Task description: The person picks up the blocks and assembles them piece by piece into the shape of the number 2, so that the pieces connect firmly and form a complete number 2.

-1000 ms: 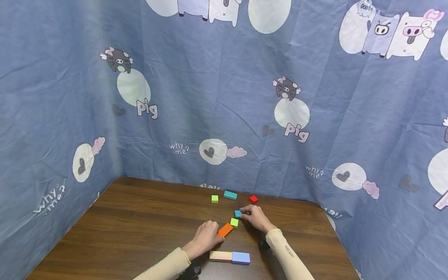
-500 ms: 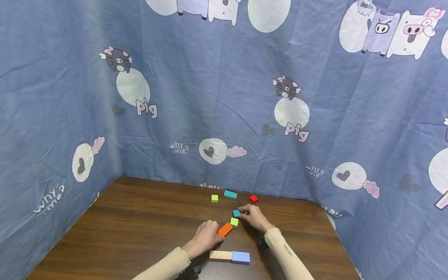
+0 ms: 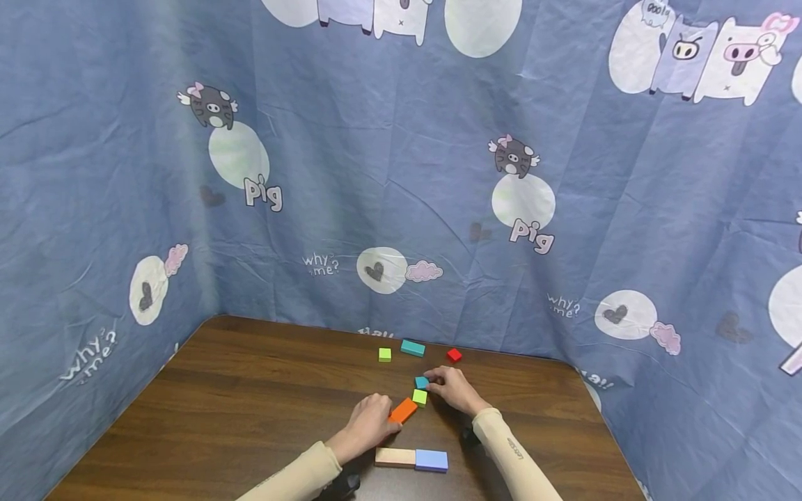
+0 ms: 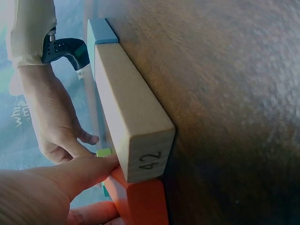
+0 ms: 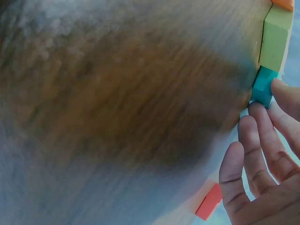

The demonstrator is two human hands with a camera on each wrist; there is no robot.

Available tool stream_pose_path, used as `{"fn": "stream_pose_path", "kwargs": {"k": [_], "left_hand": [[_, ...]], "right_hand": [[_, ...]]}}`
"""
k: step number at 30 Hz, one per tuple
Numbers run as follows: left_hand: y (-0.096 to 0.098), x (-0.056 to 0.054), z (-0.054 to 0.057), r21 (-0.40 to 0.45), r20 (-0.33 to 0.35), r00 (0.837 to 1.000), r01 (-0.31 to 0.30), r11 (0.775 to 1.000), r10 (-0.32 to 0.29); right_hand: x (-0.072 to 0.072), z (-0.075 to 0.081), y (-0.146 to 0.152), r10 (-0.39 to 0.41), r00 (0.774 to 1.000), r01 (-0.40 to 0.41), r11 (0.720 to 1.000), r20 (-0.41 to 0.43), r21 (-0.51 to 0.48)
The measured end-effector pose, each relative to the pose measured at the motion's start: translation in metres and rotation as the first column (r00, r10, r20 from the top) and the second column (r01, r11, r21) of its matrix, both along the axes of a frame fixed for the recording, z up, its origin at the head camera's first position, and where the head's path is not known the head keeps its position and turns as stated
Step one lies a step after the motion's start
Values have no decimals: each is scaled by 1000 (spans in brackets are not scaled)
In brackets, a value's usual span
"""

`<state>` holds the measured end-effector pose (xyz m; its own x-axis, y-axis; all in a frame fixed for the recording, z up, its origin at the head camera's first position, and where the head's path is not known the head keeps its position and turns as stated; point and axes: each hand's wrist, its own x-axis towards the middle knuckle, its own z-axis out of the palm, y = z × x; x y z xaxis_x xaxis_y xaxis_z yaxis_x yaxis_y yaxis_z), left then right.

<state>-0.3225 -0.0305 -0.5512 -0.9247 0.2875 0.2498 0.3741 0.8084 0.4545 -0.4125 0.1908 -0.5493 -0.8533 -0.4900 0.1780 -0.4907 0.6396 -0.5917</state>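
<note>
My left hand point(image 3: 367, 423) holds an orange rectangular block point(image 3: 404, 410) on the brown table, its thumb along the near side. Against that block's far end sits a lime green cube point(image 3: 420, 398). Just beyond the cube, my right hand point(image 3: 454, 390) pinches a small teal block point(image 3: 421, 383) between thumb and fingers. In the right wrist view the teal block point(image 5: 264, 86) lies end to end with the green cube point(image 5: 275, 40), and the other fingers are spread beside it. The left wrist view shows my thumb on the orange block point(image 4: 145, 201).
Nearer to me, a plain wooden block point(image 3: 395, 458) and a blue block point(image 3: 431, 460) lie end to end. Farther back are another lime cube point(image 3: 385, 355), a longer teal block point(image 3: 413, 348) and a red block point(image 3: 454, 355). A blue patterned curtain point(image 3: 401, 174) hangs behind the table.
My right hand has slid the small teal block slightly left, over the green cube's far side. The left hand and the orange block have stayed in place.
</note>
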Motion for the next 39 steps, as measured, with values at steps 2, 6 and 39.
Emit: {"fn": "stream_pose_path", "kwargs": {"k": [2,6,39], "left_hand": [[0,0,0,-1,7,1000,-3,1000,3],[0,1,0,-5,9,1000,-3,1000,3],[1,1,0,-4,-1,1000,-7,1000,7]], "right_hand": [[1,1,-1,-6,1000,6,1000,12,5],[2,3,-2,-6,1000,6,1000,23,15],[-1,0,1,26,999,-26,1000,41,5]]}}
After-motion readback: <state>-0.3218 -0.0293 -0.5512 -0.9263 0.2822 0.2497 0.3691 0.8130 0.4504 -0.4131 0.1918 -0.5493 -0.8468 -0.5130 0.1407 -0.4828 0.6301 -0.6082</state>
